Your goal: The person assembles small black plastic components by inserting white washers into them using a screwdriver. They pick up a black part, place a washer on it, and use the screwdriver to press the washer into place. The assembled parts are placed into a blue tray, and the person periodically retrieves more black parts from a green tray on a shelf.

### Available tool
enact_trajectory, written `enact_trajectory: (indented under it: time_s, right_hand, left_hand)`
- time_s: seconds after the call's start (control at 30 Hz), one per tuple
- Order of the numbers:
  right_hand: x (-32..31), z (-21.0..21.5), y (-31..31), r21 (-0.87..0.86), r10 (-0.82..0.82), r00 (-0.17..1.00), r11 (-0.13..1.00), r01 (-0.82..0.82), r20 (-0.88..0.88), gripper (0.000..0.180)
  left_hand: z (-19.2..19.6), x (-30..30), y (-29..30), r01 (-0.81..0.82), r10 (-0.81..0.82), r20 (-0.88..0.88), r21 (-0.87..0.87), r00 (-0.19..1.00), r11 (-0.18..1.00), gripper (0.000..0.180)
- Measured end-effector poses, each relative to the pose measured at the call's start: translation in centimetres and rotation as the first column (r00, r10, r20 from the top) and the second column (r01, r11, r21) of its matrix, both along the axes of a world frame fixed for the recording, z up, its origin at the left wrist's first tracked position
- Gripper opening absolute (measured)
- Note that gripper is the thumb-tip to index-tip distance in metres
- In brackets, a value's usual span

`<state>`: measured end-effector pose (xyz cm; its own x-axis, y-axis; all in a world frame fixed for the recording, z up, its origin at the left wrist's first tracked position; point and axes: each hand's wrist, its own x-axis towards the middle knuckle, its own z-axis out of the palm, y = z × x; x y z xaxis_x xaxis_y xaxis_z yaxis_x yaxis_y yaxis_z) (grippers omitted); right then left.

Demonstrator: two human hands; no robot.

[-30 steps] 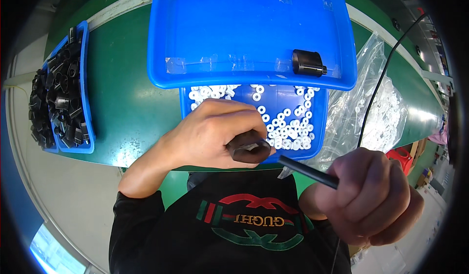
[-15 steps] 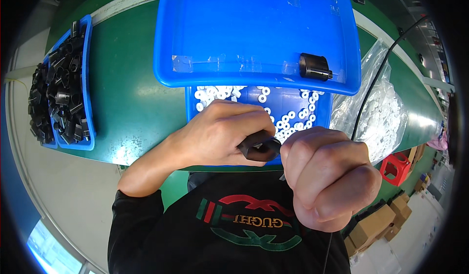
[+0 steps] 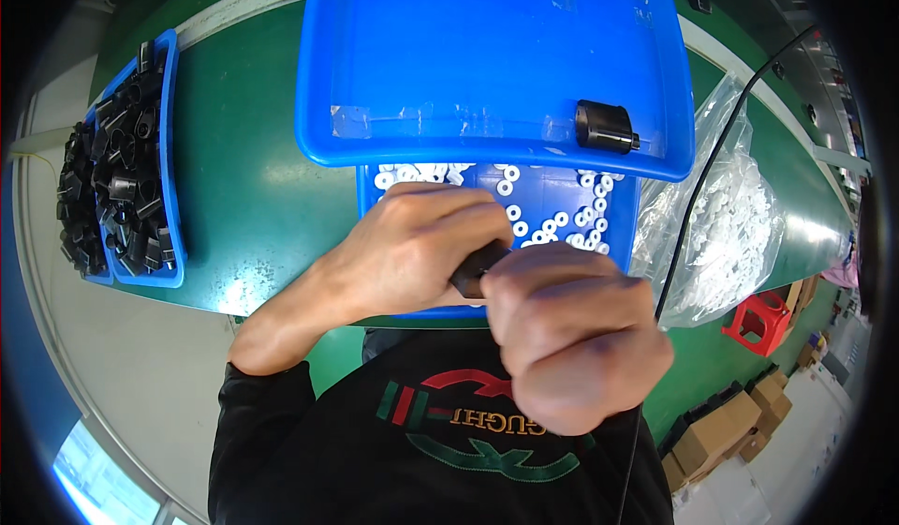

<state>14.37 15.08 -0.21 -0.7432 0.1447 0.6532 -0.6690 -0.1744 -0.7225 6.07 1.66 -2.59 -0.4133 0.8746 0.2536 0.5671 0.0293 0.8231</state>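
1. The left hand (image 3: 407, 249) is wrapped around a black part (image 3: 475, 268), fingers curled over it and the open end turned toward the wearer.
2. The right hand (image 3: 579, 338) is curled into a tight fist close against that part's right end; what lies inside the fist is hidden, and whether the two hands touch cannot be told.
3. The black part is held over the middle of the front edge of the green counter (image 3: 248, 141), by the front edge of a lower blue tray (image 3: 557, 188).
4. White rings (image 3: 506, 188) lie in the lower tray, thick at its back left corner and scattered toward the right edge.
5. An upper blue tray (image 3: 468, 57) overlaps the back of the lower one; a black cylinder (image 3: 606, 126) lies on its side near its front right corner.
6. At the counter's left end, a blue tray (image 3: 170, 160) is heaped with black pieces (image 3: 122, 188).
7. Right of the lower tray, a clear plastic bag (image 3: 726, 225) of white pieces rests on the counter, with a black cord (image 3: 688, 208) crossing in front.
8. Beyond the counter's front right edge stand a red stool (image 3: 760, 323) and cardboard boxes (image 3: 716, 431).
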Motion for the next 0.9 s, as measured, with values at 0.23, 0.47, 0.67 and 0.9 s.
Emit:
enact_trajectory:
  time_s: [0.23, 0.47, 0.67, 0.9]
  right_hand:
    - [3.2, 5.2, 3.2, -0.011, -0.06, 0.996, 0.998, 0.061, 0.073, 0.015]
    - [7.0, 11.2, 1.5, 0.012, -0.099, 0.908, 0.995, 0.103, 0.406, 0.017]
    - [8.2, 12.4, 5.4, -0.199, 0.093, 0.834, 0.98, 0.021, 0.544, 0.01]
    - [8.3, 13.1, 3.4, -0.048, -0.456, 0.803, 0.859, 0.511, 0.384, 0.02]
  left_hand:
    - [1.7, -1.0, -0.2, -0.074, 0.067, 0.067, 0.103, 0.995, 0.992, 0.022]
    - [2.2, -1.9, 0.1, -0.102, 0.098, 0.041, 0.099, 0.994, 0.99, 0.022]
    - [5.1, -4.2, 1.0, -0.284, 0.277, -0.086, -0.078, 0.957, 0.956, 0.041]
    - [7.7, -12.4, 8.2, -0.457, 0.371, -0.431, -0.112, 0.823, 0.882, 0.032]
